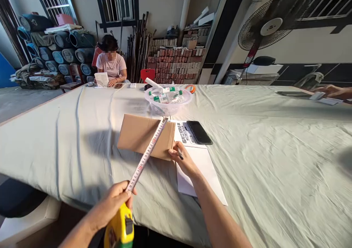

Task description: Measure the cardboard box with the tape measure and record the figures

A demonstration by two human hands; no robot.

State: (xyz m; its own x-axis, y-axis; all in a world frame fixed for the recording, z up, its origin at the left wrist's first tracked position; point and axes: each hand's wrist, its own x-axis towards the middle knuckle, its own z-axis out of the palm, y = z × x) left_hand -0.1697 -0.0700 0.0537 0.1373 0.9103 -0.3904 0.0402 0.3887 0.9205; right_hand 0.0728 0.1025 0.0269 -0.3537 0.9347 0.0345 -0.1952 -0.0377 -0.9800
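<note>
Barrels [62,41]: blue, stacked on their sides by the wall, beyond the worktop [261,160].
Co-worker [111,65]: seated at the far edge, pale top, hands by a white sheet [101,79].
Left hand [119,195]: grip clenched on the tape measure [122,224], thumb and fingers pinching the blade just above the yellow case.
Blade [147,154]: drawn out, slanting up and right across the cardboard piece [136,134], hooked end at its upper edge.
Cardboard piece location: brown, middle of the near half, in front of the basin [176,108]; its shadow falls leftward.
Basin contents: clear bottles [165,97] with green caps and labels.
Orange roll [191,89]: just beside the basin, right.
Right hand [185,162]: grip grasping the cardboard piece at its lower right corner, a dark pen [180,154] between the fingers.
Paper [199,171]: white, under the right wrist, printed at the top.
Phone [200,132]: black, lying partly over the print.
Fan [271,26]: standing behind the worktop.
Another person's hand [334,91]: far right, near a dark flat object [293,93].
</note>
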